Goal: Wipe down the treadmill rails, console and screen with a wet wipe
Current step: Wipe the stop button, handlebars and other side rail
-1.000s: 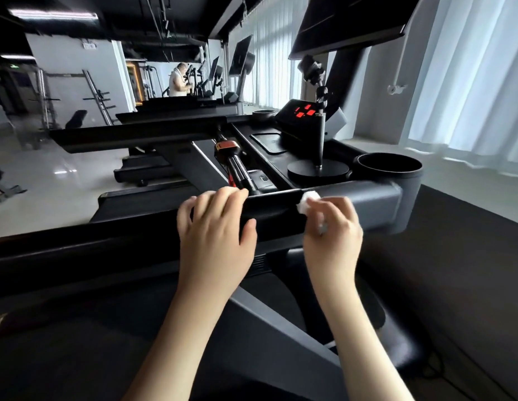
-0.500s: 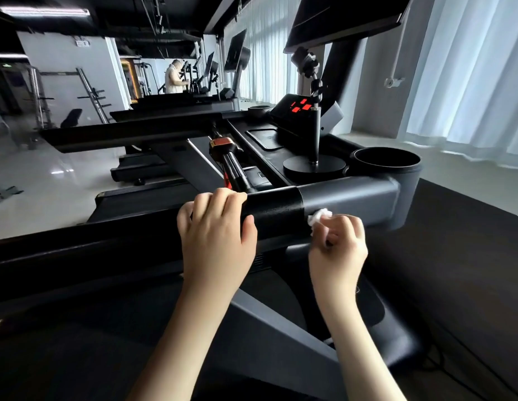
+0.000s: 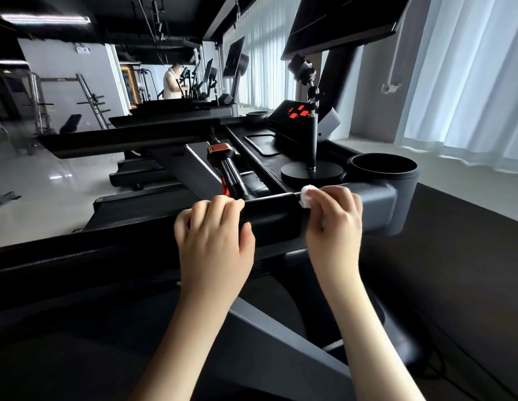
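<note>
A black and grey treadmill rail (image 3: pixel 269 218) runs across in front of me. My left hand (image 3: pixel 214 238) grips it from above, fingers curled over its top. My right hand (image 3: pixel 334 218) pinches a small bunched white wet wipe (image 3: pixel 306 195) and presses it against the rail's top edge, where the black grip meets the grey end. Beyond lies the console (image 3: pixel 263 144) with a red lit display (image 3: pixel 297 112). The dark screen (image 3: pixel 338 21) hangs above at the top right.
A black stand with a round base (image 3: pixel 311 170) sits on the console beside a cup holder (image 3: pixel 382 169). A red and black handlebar (image 3: pixel 226 160) crosses the middle. More treadmills and a person stand far back left. White curtains (image 3: pixel 469 82) line the right.
My right hand with the wipe dropped down the rail's front face, then came back up to its top edge. My left hand kept its grip on the rail.
</note>
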